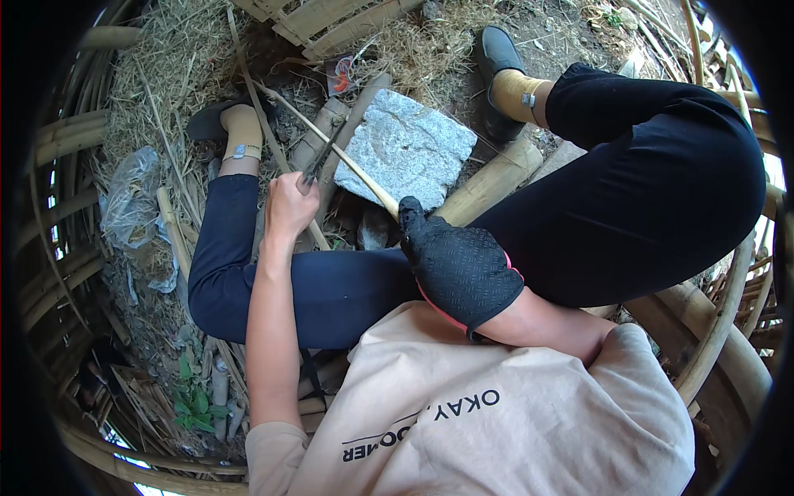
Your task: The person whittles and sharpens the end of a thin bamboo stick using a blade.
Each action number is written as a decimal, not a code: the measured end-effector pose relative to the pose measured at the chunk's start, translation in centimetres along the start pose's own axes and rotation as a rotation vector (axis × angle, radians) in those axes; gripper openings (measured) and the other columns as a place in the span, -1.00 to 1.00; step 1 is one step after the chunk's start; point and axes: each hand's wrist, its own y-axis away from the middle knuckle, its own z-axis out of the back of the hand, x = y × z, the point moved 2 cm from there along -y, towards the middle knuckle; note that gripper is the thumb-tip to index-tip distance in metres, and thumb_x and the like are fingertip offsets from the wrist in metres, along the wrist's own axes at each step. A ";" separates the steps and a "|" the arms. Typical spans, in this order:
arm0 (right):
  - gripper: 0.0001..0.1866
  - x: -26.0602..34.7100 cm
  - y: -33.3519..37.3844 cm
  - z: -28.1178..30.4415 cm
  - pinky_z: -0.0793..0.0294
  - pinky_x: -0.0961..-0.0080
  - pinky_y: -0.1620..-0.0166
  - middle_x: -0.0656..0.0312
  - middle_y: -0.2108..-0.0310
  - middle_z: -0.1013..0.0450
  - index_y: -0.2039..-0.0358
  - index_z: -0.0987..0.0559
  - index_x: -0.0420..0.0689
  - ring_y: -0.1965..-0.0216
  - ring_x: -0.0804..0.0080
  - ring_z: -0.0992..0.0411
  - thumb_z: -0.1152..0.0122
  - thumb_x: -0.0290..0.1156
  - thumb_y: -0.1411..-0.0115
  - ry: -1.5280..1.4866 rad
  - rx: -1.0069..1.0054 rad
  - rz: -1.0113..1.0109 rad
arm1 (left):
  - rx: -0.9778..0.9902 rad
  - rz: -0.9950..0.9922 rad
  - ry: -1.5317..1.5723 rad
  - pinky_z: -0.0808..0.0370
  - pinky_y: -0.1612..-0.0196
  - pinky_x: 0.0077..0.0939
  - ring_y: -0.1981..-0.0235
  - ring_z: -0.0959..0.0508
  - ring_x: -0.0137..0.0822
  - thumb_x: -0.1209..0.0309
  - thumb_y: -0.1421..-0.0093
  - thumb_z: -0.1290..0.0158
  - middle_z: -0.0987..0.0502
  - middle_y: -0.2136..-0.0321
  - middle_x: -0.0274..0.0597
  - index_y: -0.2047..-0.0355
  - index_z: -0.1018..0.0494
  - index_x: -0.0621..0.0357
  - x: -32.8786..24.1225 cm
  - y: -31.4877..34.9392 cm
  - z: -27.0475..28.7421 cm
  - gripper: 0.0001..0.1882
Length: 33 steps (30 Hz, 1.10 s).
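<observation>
My bare left hand [289, 207] is closed around the handle of a knife [321, 157]. Its dark blade points up and to the right and crosses a pale bamboo strip [351, 168]; whether the edge touches it I cannot tell. In a black textured glove with pink trim, my right hand [463, 260] grips the near end of this strip. From there the strip runs away to the upper left, in front of my legs. A rough grey-white stone block [405, 149] lies beyond my hands, partly under the strip.
Thick bamboo pieces [496, 179] lie beside the stone. A crumpled clear plastic bag [131, 198] sits at the left on straw-covered ground [169, 91]. Green leaves [194, 397] grow at the lower left. Bamboo poles [728, 318] form a frame around me, and bamboo slats [331, 29] stand at the far side.
</observation>
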 end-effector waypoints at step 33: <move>-0.52 -0.4 0.0 -0.2 -0.53 0.13 0.44 -0.04 0.41 -0.55 -0.23 -0.41 -0.30 0.52 0.06 -0.56 -0.07 -0.35 -0.36 0.035 0.006 0.003 | 0.099 -0.040 0.120 -0.42 0.41 -0.08 0.47 -0.54 0.28 0.40 -0.20 -0.12 -0.46 0.60 0.26 0.56 -0.45 0.37 -1.5 1.0 -0.8 -0.73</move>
